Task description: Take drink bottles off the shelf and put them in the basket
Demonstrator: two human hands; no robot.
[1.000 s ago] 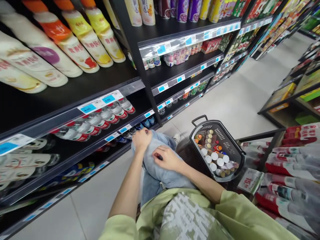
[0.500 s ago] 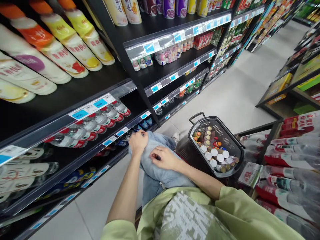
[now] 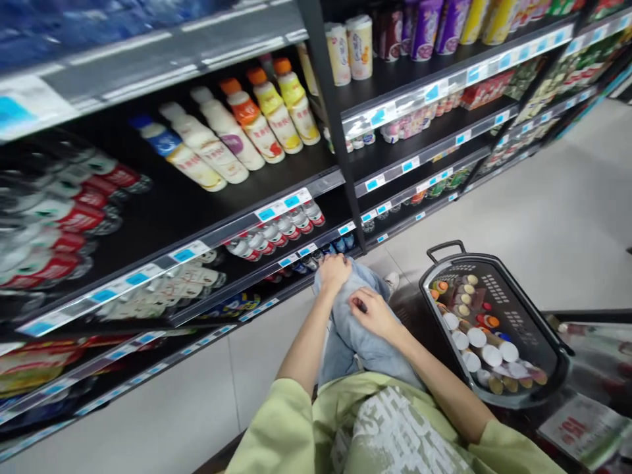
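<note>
My left hand rests on the knee of my jeans, its fingers curled. A small dark patch shows at its thumb side, and what the fingers hold, if anything, is hidden. Closer to me on the same leg lies my right hand, also curled. Between its thumb and fingers is something dark that I cannot make out. To the right of my legs stands a black shopping basket, filled with bottles with orange, red and blue caps and several white-lidded containers.
Shelves on the left hold milk-drink bottles, water bottles and cans. A shelf upright and price rails stand beside my knees. A price sign is at the lower right. Grey floor runs beyond the basket.
The view has swung left, so shelves, hands and basket appear further right. More of the left shelves shows. Both hands keep their places on the leg.
</note>
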